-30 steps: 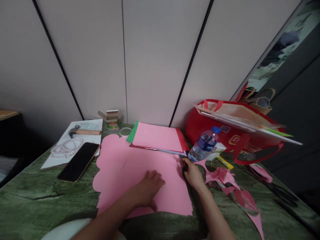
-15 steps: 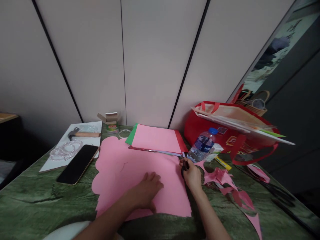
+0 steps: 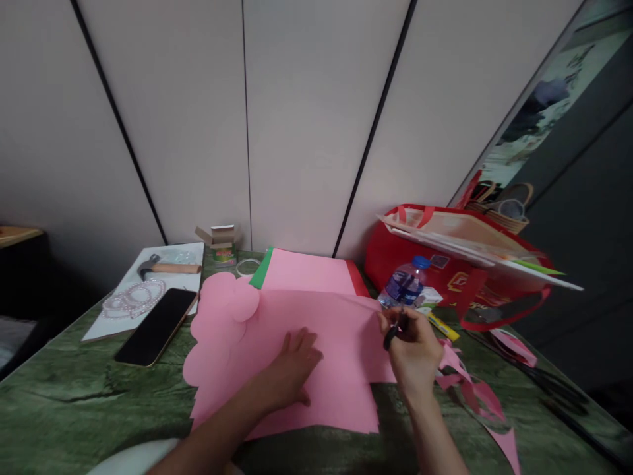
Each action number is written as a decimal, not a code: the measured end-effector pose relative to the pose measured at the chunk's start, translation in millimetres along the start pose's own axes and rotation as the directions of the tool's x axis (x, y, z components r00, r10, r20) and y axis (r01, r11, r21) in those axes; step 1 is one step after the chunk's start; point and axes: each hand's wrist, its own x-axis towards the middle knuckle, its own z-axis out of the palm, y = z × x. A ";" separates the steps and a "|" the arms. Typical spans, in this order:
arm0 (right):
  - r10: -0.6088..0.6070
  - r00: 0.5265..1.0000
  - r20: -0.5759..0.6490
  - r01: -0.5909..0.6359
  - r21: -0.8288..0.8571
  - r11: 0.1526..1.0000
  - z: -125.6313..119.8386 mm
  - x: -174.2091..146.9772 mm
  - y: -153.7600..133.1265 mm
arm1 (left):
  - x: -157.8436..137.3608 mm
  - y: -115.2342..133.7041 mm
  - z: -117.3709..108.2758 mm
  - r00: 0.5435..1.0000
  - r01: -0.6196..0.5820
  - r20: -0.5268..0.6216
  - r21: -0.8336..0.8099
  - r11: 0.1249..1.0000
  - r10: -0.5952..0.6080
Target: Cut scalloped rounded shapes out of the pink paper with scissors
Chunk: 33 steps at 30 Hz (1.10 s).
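The left hand (image 3: 291,375) was bare, with slim fingers (image 3: 301,343), rounded at the tips, and a shorter thumb (image 3: 303,397). Behind those fingers, the bare left forearm (image 3: 225,425) narrowed toward the wrist (image 3: 270,390). The right hand (image 3: 420,348) was bare too, and behind its fingers (image 3: 384,321) a bare right forearm (image 3: 435,435) widened from a slender wrist (image 3: 419,397).

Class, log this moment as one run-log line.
left hand: spread on scalloped pink paper sheets | right hand: holding black scissors at sheets' right edge
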 end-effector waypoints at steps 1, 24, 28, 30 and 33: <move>-0.007 1.000 -0.026 0.006 -0.004 1.000 -3.3 1.7 -6.3 | 0.1 1.6 -2.4 0.999 0.029 -0.019 -0.016 0.999 -0.030; 0.655 0.756 0.001 -0.463 0.708 0.533 12.9 -1.2 -4.4 | 16.1 5.9 -13.5 0.909 -0.254 -0.203 -0.962 -0.096 -0.364; 0.681 0.730 0.060 -0.519 0.697 0.495 22.6 -10.5 0.4 | 15.8 -3.1 -14.0 0.882 -0.294 -0.208 -0.944 -0.149 -0.423; 0.690 0.719 0.083 -0.540 0.692 0.480 25.1 -13.2 2.0 | 15.9 -5.5 -14.7 0.873 -0.309 -0.214 -0.938 -0.156 -0.438; 0.692 0.705 0.154 -0.589 0.672 0.450 28.6 -16.9 3.5 | 16.0 -9.0 -16.1 0.861 -0.323 -0.219 -0.933 -0.160 -0.459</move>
